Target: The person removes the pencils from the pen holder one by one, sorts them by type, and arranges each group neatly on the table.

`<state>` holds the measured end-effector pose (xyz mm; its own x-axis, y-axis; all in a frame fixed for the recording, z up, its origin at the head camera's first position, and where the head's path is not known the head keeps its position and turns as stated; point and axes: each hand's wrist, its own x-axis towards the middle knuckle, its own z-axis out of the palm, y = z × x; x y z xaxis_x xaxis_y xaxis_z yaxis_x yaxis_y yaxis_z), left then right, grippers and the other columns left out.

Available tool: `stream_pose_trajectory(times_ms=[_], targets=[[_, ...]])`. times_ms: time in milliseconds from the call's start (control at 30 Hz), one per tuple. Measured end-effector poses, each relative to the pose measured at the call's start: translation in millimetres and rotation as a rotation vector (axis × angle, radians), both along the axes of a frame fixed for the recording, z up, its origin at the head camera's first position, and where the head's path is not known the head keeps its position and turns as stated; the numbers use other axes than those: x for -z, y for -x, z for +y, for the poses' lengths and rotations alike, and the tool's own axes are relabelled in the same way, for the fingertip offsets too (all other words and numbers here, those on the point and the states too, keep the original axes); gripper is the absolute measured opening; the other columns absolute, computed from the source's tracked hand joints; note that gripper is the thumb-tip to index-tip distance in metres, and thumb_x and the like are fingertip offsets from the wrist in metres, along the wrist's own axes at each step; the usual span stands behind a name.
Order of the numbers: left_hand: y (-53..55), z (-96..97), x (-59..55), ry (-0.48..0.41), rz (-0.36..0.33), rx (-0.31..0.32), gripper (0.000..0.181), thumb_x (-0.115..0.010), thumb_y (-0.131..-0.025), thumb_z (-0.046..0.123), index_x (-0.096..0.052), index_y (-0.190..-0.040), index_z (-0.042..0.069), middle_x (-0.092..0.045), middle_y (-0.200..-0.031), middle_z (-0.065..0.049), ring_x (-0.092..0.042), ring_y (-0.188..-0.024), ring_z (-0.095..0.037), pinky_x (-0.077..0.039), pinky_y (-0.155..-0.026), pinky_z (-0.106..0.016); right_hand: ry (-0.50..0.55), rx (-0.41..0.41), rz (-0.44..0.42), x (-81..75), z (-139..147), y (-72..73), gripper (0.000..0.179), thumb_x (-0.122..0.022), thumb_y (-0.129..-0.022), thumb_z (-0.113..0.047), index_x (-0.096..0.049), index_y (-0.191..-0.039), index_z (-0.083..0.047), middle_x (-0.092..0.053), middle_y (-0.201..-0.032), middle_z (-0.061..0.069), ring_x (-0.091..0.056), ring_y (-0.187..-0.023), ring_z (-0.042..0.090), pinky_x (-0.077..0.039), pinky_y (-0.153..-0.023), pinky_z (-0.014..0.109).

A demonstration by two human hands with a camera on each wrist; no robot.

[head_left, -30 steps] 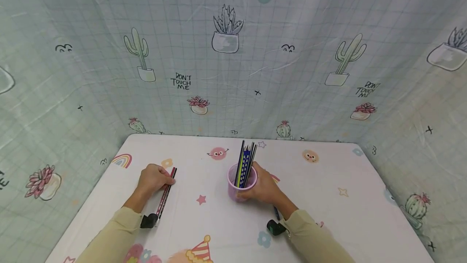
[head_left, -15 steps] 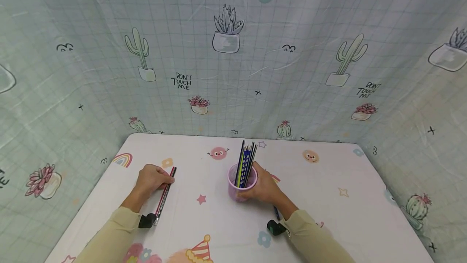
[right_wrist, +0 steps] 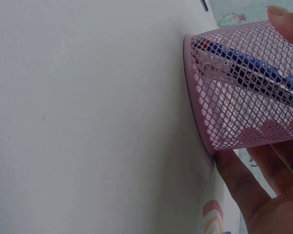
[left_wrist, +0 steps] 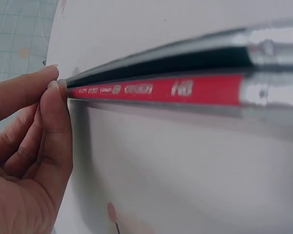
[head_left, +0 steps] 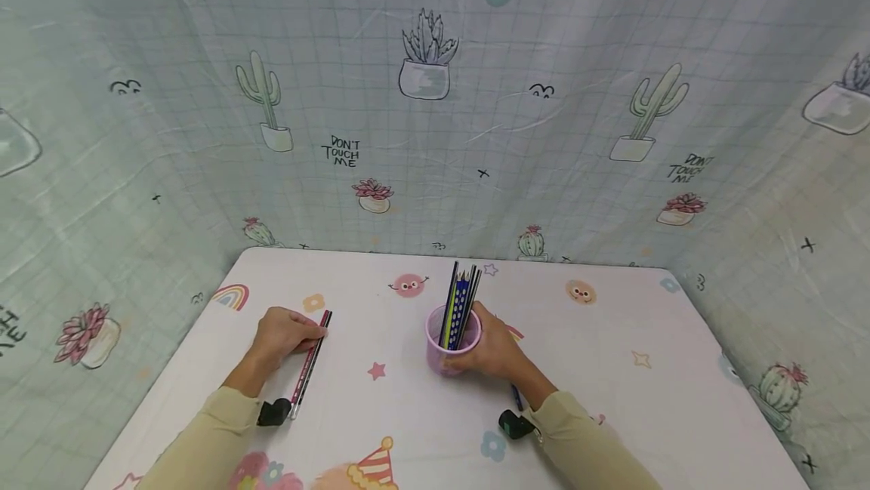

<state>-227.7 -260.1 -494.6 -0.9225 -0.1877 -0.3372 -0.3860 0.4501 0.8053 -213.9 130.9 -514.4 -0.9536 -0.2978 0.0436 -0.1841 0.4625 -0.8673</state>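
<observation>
My left hand point(head_left: 285, 335) pinches two pencils side by side between thumb and fingers near their far ends. One is a red pencil point(left_wrist: 205, 91) marked HB, the other a black pencil point(left_wrist: 224, 59); both slope toward me, with silvery near ends. To the right, my right hand point(head_left: 496, 346) grips a pink mesh pencil cup point(head_left: 442, 362) around its side. The cup stands upright on the table. Several pencils point(head_left: 458, 309) stick up from it, among them a blue one with white dots. Through the mesh in the right wrist view, blue pencil ends point(right_wrist: 244, 61) show.
A dark blue pencil point(head_left: 516, 398) lies on the table, partly hidden by my right wrist. Black wrist cameras point(head_left: 275, 412) sit at both cuffs. The white table point(head_left: 381, 324) carries printed cartoon figures. Cactus-print cloth point(head_left: 435, 143) hangs behind and on both sides.
Almost nothing differs. The head view has shifted slightly; the left hand still pinches the two pencils and the right hand still grips the cup.
</observation>
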Motion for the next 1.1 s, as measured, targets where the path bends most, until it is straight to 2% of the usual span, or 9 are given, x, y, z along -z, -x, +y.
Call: stream_pose_trajectory(times_ms=[500,667,1100], targets=[[-0.1,17.1,0.2,-0.121,0.029,0.039,0.025,-0.081,-0.090,0.010,-0.075,-0.105,-0.009,-0.079,-0.093,-0.010,-0.076,-0.074,-0.011,-0.063,-0.068,-0.024,0.009,-0.012,0.006,-1.0,0,-0.3,0.095,-0.103,-0.059,-0.030,-0.052,-0.138,-0.017,-0.071,-0.130,0.005,-0.066,-0.121,0.025,-0.054,-0.107,0.050],[-2.5,28.4,-3.4,-0.171,0.038,0.068,0.025,-0.079,-0.091,0.009,-0.074,-0.106,-0.010,-0.080,-0.095,-0.010,-0.076,-0.078,-0.012,-0.065,-0.073,-0.027,0.006,-0.011,-0.007,-1.2,0,-0.6,0.095,-0.103,-0.060,-0.031,-0.052,-0.139,-0.017,-0.070,-0.131,0.004,-0.066,-0.122,0.026,-0.054,-0.109,0.052],[-4.0,60.9,-6.8,-0.211,0.064,0.147,0.028,-0.084,-0.088,0.015,-0.076,-0.105,-0.005,-0.081,-0.097,-0.010,-0.077,-0.083,-0.013,-0.065,-0.078,-0.029,0.001,-0.002,0.005,3.0,-1,0.4,0.096,-0.103,-0.060,-0.031,-0.051,-0.140,-0.017,-0.070,-0.132,0.005,-0.066,-0.122,0.026,-0.054,-0.109,0.052]])
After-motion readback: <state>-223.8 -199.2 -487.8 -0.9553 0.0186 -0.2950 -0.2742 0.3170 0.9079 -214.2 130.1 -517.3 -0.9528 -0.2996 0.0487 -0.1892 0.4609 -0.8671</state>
